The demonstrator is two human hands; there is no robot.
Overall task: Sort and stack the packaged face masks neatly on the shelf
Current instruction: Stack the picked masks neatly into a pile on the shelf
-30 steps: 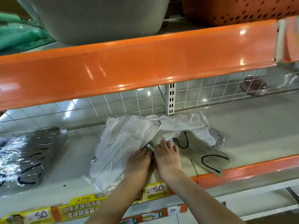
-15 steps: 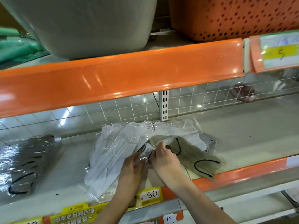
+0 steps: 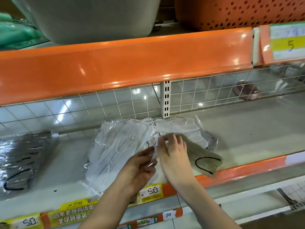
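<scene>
A clear pack of white masks (image 3: 113,151) lies on the grey shelf (image 3: 247,134), slanting towards the front edge. Behind it sits another white pack (image 3: 178,125). A beige mask pack with black ear loops (image 3: 204,161) lies to the right, reaching the orange front lip. My left hand (image 3: 140,169) pinches the clear plastic edge between the white and beige packs. My right hand (image 3: 175,154) rests over the beige pack's left end, its fingers blurred at the same plastic edge. A pile of grey mask packs (image 3: 21,162) lies at the far left.
An orange shelf beam (image 3: 125,65) hangs low overhead, with a grey tub (image 3: 92,17) and an orange basket (image 3: 239,10) on it. A wire grid (image 3: 206,95) backs the shelf. A pinkish object (image 3: 246,92) lies behind the grid. Price tags (image 3: 151,191) line the front lip.
Both hands have lifted the plastic edge between the packs; the right hand has slid further over the beige pack's left end, covering one ear loop. The view has shifted right.
</scene>
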